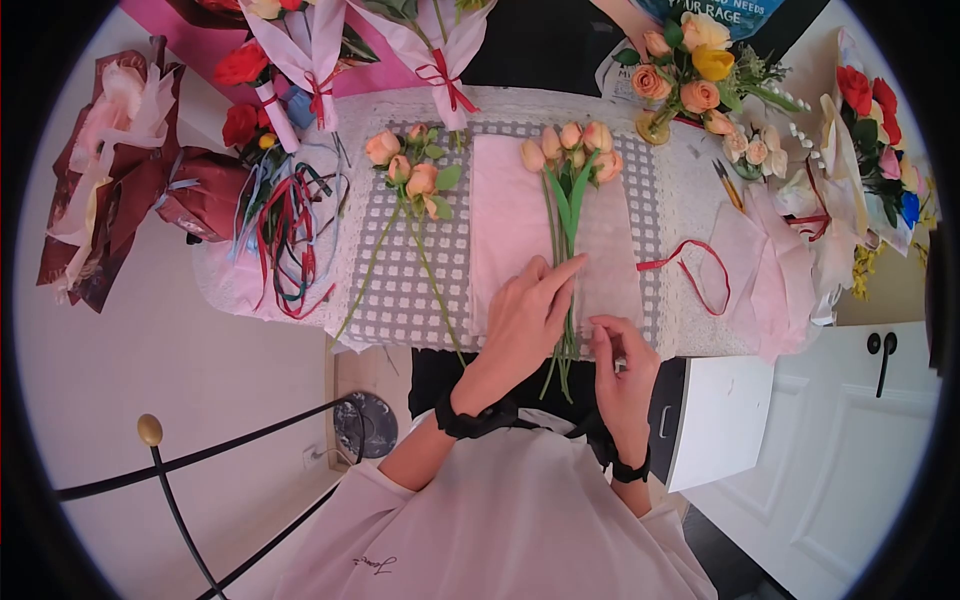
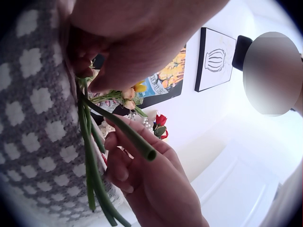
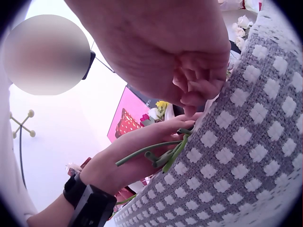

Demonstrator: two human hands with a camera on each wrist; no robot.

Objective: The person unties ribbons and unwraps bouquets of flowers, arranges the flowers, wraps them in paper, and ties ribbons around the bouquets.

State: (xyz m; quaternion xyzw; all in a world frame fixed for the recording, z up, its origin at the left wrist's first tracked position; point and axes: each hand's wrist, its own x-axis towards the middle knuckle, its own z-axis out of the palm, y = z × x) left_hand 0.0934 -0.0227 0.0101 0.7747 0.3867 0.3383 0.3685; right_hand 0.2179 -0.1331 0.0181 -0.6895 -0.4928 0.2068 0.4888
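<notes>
A small bunch of peach tulips (image 1: 570, 140) with green leaves lies on a pale pink sheet of wrapping paper (image 1: 505, 230), its stems reaching past the lower edge. My left hand (image 1: 525, 315) lies over the stems (image 1: 568, 350) and holds them down; in the left wrist view they come out from under its thumb and fingers. Just right of the stems, my right hand (image 1: 622, 365) has curled fingers, with thumb and index tips at the paper's lower right edge; I cannot tell if they pinch it. In the right wrist view, cut stem ends (image 3: 158, 158) stick out beside the left hand.
Peach roses (image 1: 405, 170) lie left on the grey-and-white checked cloth (image 1: 380, 300). Ribbons (image 1: 290, 240) pile at far left. A red ribbon (image 1: 715, 275), pens (image 1: 732, 187) and crumpled pink paper (image 1: 780, 260) lie right. A vase of flowers (image 1: 690, 95) and wrapped bouquets (image 1: 435, 65) stand behind.
</notes>
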